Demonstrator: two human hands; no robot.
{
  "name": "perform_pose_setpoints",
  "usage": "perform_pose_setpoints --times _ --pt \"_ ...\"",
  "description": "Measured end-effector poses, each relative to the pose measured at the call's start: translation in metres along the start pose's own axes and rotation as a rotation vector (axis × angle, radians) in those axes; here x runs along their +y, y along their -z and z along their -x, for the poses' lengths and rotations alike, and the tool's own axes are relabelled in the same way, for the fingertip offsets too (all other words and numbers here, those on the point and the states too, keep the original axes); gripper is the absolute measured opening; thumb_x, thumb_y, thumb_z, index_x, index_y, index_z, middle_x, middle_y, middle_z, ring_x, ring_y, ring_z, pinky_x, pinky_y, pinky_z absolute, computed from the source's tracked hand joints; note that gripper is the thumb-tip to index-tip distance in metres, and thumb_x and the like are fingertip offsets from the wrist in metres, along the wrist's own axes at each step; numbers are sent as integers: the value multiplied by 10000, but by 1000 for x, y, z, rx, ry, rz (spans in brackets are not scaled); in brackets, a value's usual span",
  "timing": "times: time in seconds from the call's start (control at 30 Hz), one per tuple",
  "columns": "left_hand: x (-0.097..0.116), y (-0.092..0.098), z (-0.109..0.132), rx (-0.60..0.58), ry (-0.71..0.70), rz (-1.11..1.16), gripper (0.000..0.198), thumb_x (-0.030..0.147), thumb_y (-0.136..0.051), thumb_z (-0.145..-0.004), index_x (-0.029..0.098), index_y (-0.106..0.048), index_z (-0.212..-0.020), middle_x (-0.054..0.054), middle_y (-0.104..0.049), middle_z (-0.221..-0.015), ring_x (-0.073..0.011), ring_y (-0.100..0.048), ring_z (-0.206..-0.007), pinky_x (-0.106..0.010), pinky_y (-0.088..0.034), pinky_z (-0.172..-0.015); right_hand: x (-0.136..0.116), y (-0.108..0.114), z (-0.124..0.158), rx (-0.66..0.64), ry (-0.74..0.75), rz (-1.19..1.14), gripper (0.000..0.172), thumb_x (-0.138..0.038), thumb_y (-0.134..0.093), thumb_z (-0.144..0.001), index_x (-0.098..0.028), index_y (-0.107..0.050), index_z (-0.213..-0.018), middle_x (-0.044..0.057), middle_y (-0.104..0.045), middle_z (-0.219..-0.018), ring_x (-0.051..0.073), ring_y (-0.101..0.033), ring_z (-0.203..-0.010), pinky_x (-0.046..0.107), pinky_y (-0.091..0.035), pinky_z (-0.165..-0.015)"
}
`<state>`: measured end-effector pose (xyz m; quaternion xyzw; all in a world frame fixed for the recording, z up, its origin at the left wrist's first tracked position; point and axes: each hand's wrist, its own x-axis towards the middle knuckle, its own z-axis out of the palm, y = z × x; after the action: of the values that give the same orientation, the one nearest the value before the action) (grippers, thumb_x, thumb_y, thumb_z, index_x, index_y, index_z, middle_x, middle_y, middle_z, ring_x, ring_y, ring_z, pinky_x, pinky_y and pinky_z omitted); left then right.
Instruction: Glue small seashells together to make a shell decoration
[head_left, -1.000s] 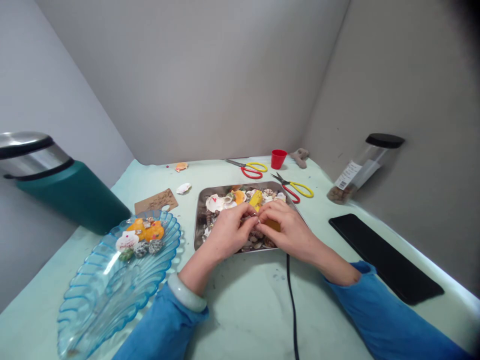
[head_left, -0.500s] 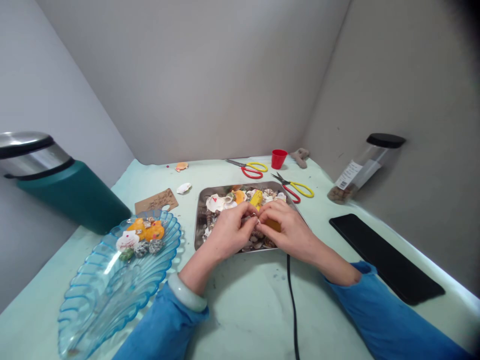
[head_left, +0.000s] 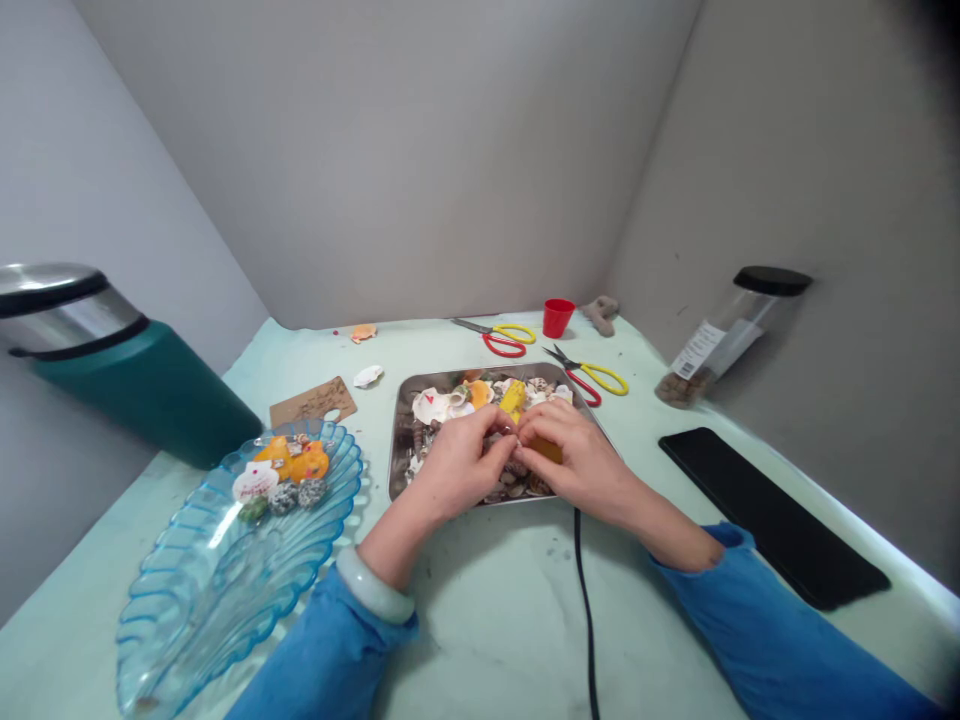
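Over a metal tray [head_left: 399,440] of mixed seashells, my left hand [head_left: 461,460] and my right hand [head_left: 574,455] meet with their fingertips close together. Both pinch at something tiny between them, mostly hidden by the fingers and too small to name. Behind the hands, a yellow piece [head_left: 514,398], a white shell [head_left: 430,405] and an orange shell [head_left: 478,394] lie in the tray. More small brown and grey shells [head_left: 514,485] show below the fingers.
Left are a blue scalloped dish [head_left: 225,580] holding small ornaments, a teal bottle [head_left: 150,390] and a brown card [head_left: 313,402]. Behind stand two scissors [head_left: 495,334] [head_left: 589,372] and a red cup [head_left: 557,318]. Right are a clear jar [head_left: 712,345], a black slab [head_left: 772,515] and a black cable [head_left: 583,610].
The fingertips have shifted very slightly where they meet. Everything else looks the same.
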<state>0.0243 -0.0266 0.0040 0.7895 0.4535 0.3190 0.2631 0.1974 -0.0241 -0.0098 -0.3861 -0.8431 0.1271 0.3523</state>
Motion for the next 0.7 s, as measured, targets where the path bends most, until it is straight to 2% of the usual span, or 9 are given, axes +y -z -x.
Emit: perform_pose_setpoints --times 0.7 --pt "0 0 0 -8 10 -12 116 219 -468 -825 168 -570 -845 4 -618 -771 -104 -521 -673 -223 -376 -619 1 0 0 -11 7 6 94 -179 -545 -829 -181 -562 -736 40 -626 -885 174 -513 -854 373 -382 -833"
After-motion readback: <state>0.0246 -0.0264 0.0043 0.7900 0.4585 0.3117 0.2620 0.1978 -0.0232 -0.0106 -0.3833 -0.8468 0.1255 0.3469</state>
